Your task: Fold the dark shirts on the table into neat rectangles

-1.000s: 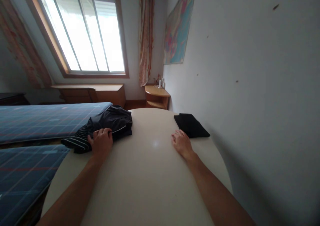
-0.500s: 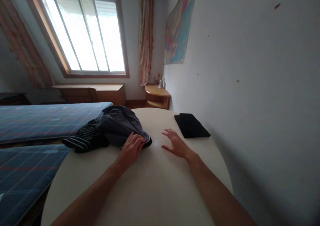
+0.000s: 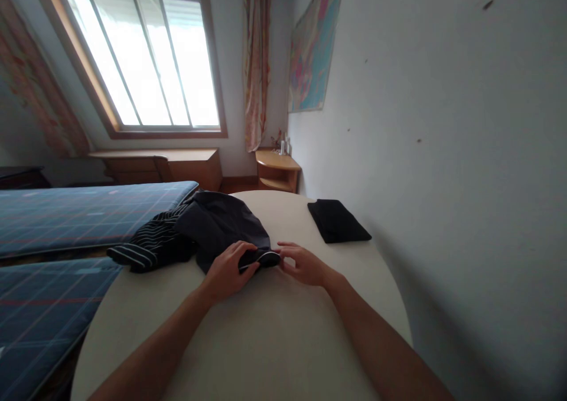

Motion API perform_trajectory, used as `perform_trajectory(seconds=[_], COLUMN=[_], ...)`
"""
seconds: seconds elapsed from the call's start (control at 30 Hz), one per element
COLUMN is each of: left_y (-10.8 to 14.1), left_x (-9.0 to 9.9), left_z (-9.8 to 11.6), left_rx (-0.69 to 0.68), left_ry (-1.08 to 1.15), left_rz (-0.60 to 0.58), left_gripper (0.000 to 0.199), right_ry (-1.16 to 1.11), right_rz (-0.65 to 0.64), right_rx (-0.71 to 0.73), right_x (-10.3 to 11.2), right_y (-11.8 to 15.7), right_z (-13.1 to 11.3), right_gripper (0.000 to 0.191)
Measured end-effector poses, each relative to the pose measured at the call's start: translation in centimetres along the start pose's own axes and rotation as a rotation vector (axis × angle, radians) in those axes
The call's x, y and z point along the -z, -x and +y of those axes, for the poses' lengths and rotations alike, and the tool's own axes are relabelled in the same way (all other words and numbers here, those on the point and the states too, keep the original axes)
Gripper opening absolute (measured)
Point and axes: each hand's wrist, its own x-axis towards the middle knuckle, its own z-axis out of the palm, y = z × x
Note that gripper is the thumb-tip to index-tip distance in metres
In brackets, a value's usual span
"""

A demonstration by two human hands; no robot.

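Observation:
A dark grey garment (image 3: 221,218) lies crumpled on the round white table (image 3: 283,336), its black edge with a white line facing me. My left hand (image 3: 230,269) grips that edge between thumb and fingers. At the right end of the same edge is my right hand (image 3: 305,263), fingers curved, fingertips at the cloth; whether they pinch it is too small to tell. Left of the grey cloth is a black piece with white stripes (image 3: 153,241), bunched up. A folded black cloth (image 3: 339,221) lies flat at the table's back right.
Two blue plaid mattresses (image 3: 88,218) are to the left of the table. A white wall (image 3: 465,212) runs along the right side. Behind stand a wooden desk (image 3: 195,159) and a small corner shelf (image 3: 277,162) below the window.
The garment's black edge has been lifted and drawn a little right in my left hand. My right hand has moved left to meet it, its fingers less spread.

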Motion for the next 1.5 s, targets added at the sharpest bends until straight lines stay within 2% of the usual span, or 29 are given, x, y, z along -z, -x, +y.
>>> perform_trajectory(seconds=[0.13, 0.23, 0.27, 0.33, 0.43, 0.5, 0.6, 0.63, 0.67, 0.7, 0.8, 0.83, 0.93, 1.03, 1.1, 1.17, 1.23, 1.3, 1.43, 1.5], left_y=[0.8, 1.3, 1.3, 1.2, 0.8, 0.6, 0.4, 0.4, 0.4, 0.4, 0.3, 0.2, -0.3, -0.6, -0.5, -0.2, 0.2, 0.4, 0.3, 0.3], left_x=[0.7, 0.8, 0.8, 0.7, 0.5, 0.3, 0.1, 0.0, 0.0, 0.0, 0.0, 0.0, -0.1, -0.4, -0.6, -0.8, -0.9, -0.8, 0.5, 1.4], left_z=[-1.6, -3.1, -3.4, -3.8, -3.4, -2.8, -1.2, -0.6, 0.0, 0.7, 2.2, 2.4, 1.8, 0.1, -1.1, -1.9, -2.1, -1.9, -0.5, 0.2], left_rx=[-0.078, -0.069, -0.063, -0.051, -0.048, -0.051, -0.05, -0.039, -0.018, 0.015, 0.178, 0.232, 0.322, 0.353, 0.326, 0.257, 0.218, 0.232, 0.193, 0.148], left_ry=[-0.128, -0.139, -0.132, -0.12, -0.139, -0.157, -0.074, -0.013, 0.064, 0.155, 0.465, 0.555, 0.66, 0.468, 0.219, -0.009, -0.104, -0.101, -0.081, -0.047], left_rz=[-0.225, -0.362, -0.369, -0.351, -0.329, -0.326, -0.309, -0.299, -0.292, -0.29, -0.301, -0.293, -0.165, 0.019, 0.104, 0.148, 0.099, -0.033, -0.273, -0.354], left_gripper=[0.074, 0.087, 0.085, 0.066, 0.025, 0.013, 0.013, 0.013, 0.014, 0.016, 0.027, 0.031, 0.037, 0.03, 0.029, 0.04, 0.05, 0.053, 0.055, 0.058], right_ry=[-0.09, -0.085, -0.073, -0.035, 0.015, 0.024, 0.04, 0.048, 0.052, 0.044, -0.098, -0.177, -0.402, -0.473, -0.424, -0.374, -0.366, -0.369, -0.388, -0.429], right_rz=[0.092, 0.146, 0.15, 0.136, 0.078, 0.036, 0.006, 0.001, -0.006, -0.022, -0.079, -0.084, -0.042, -0.022, -0.031, -0.062, -0.088, -0.086, -0.102, -0.088], right_rx=[-0.118, -0.12, -0.096, -0.034, 0.035, 0.06, 0.059, 0.055, 0.054, 0.063, 0.1, 0.096, 0.012, -0.08, -0.145, -0.16, -0.096, -0.028, -0.05, -0.054], right_x=[0.3, 0.1, 0.0, -0.2, -0.5, -0.4, -0.2, -0.1, 0.0, 0.2, 0.8, 1.0, 1.3, 1.1, 0.7, 0.2, -0.1, -0.2, 0.0, 0.1], right_y=[0.1, 0.2, 0.2, 0.3, 0.3, 0.3, 0.4, 0.4, 0.4, 0.4, 0.3, 0.3, 0.3, 0.5, 0.6, 0.6, 0.6, 0.4, 0.2, 0.1], right_z=[0.2, 0.7, 0.9, 1.1, 1.1, 0.9, 0.6, 0.5, 0.5, 0.5, 0.5, 0.5, 0.4, 0.5, 0.4, 0.3, 0.0, -0.2, 0.0, 0.3], right_gripper=[0.027, 0.02, 0.017, 0.016, 0.025, 0.036, 0.072, 0.08, 0.081, 0.073, 0.031, 0.025, 0.038, 0.052, 0.073, 0.096, 0.104, 0.097, 0.048, 0.035])
